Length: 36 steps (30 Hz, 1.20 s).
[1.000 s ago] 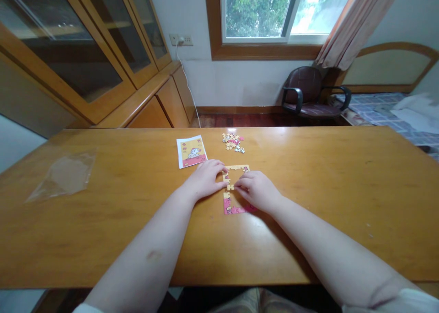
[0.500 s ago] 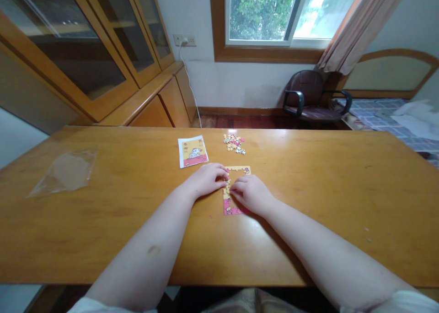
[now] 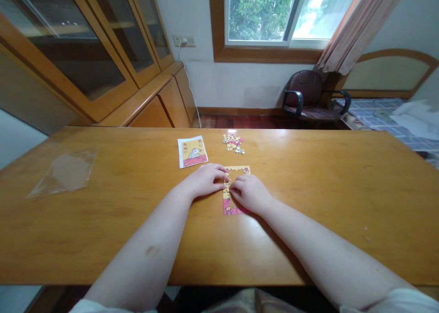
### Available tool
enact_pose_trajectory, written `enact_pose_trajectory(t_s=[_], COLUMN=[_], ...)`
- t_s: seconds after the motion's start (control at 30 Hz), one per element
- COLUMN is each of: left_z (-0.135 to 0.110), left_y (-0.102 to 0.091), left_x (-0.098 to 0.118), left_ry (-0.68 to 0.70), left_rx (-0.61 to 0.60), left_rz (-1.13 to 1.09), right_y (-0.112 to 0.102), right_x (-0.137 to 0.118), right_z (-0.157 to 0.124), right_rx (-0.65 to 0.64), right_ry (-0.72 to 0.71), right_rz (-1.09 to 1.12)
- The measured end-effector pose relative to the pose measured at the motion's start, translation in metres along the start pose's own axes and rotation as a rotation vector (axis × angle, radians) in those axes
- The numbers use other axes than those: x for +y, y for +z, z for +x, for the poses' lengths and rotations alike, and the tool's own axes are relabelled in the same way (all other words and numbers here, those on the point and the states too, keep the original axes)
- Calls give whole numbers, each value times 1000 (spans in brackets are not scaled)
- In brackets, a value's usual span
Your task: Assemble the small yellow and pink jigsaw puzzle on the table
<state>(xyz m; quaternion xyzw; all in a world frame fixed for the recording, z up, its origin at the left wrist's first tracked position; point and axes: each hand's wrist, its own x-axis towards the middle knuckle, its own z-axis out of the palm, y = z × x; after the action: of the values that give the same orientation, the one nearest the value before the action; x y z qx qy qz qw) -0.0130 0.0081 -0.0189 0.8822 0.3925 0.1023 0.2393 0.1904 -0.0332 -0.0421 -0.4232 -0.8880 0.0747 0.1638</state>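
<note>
A jigsaw puzzle border (image 3: 227,206) lies on the table, yellow at the top and pink along the bottom, with bare wood inside it. My left hand (image 3: 208,179) rests at its left side, fingers bent and thumb apart from them, the tips touching the border's left strip. From the right, my right hand (image 3: 253,193) reaches over the border with thumb and fingertips pinched at the inner edge of that same strip. A puzzle piece there is mostly covered by the fingers. The right hand and wrist hide much of the border's right side.
Loose puzzle pieces (image 3: 233,143) form a small pile beyond the border. A picture card (image 3: 193,152) showing a white animal lies left of the pile. A clear plastic bag (image 3: 65,172) is at the far left of the wooden table (image 3: 137,166). Beyond the table stands a chair (image 3: 307,95).
Both hands stay almost in place at the left strip of the border. My left fingertips have shifted very slightly; the pile and the card look the same.
</note>
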Motion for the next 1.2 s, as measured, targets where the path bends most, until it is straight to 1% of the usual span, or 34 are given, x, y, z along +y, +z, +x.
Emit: enact_pose_trajectory(t_s=[0.27,0.63,0.77,0.87,1.0,1.2], left_z=[-1,-1,-1,-1,-1,-1], left_y=[-2,-1,-1,-1,1,2], left_x=[4,3,3,4,4,4], left_ry=[-12,-4,9,11,20,11], left_rx=[-7,-17,4,15,19,36], left_rz=[16,30,55,67,65,58], right_y=[0,0,-1,-2,-3,-2], right_x=[0,0,0,0,0,1], right_z=[-2,-1,-2,-3,-4,-5], right_rx=[0,-15,-7,14,19,2], right_ry=[2,13,15,-9,-77,-98], right_rz=[17,27,31,45,71,98])
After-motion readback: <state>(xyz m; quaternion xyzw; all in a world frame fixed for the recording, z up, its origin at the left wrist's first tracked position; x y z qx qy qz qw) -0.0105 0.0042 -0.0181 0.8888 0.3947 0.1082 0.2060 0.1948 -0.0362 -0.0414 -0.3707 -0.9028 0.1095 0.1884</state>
